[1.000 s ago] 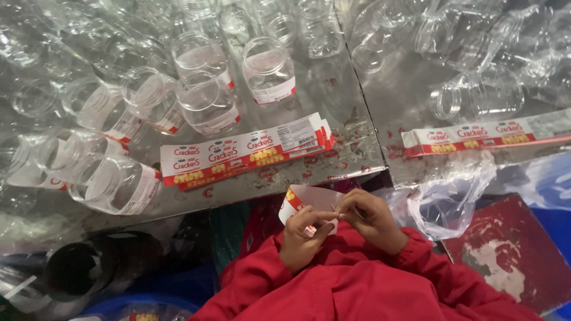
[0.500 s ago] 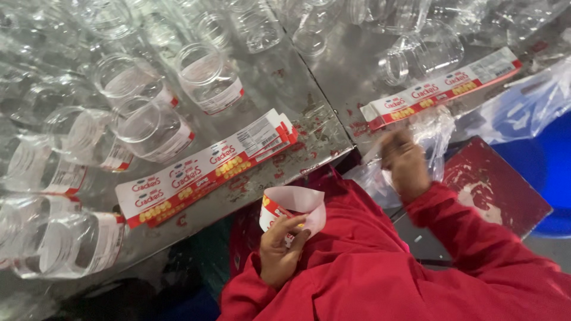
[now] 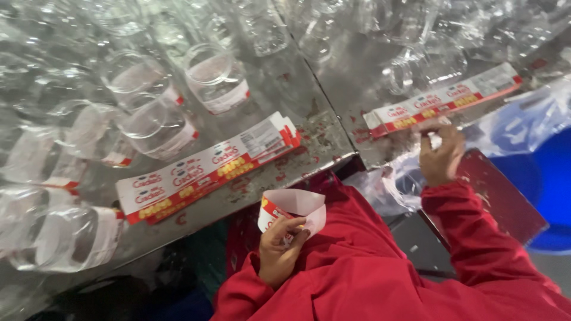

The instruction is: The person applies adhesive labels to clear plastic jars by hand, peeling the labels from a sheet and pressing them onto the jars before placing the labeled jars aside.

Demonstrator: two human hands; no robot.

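- Left hand [image 3: 282,249] sits low, off the near edge of the table [image 3: 333,134], over the red-sleeved lap; fingers pinched on a curled label strip [image 3: 294,208], white inside, red and yellow trim outside, bent into a loose loop.
- Right hand [image 3: 440,156] is stretched out to the right stack of flat labels [image 3: 443,104] at the table's near right edge; fingertips curled onto the stack's lower edge, apparently nipping one label, but the exact grip is hard to make out.
- Key relation: the right stack lies directly ahead of the right hand, touching it; its long axis runs left to right along the table edge, tilted up toward the right. The right hand is the nearer one by far; the left is well apart, down toward the body.
- A second, left stack of flat labels [image 3: 208,169] lies on the near left part of the table, long axis also slanted up to the right; neither hand touches it.
- Clear plastic jars [image 3: 217,77] with label bands crowd the far and left side of the table, some upright, some tipped.
- Crumpled clear plastic bag [image 3: 386,184] just below the right hand; red board [image 3: 505,202] and blue tub [image 3: 550,184] at right, the tub cut off by the frame.
- Far rows of jars blur into glare; count not readable. Right fingertips partly hidden against the stack.
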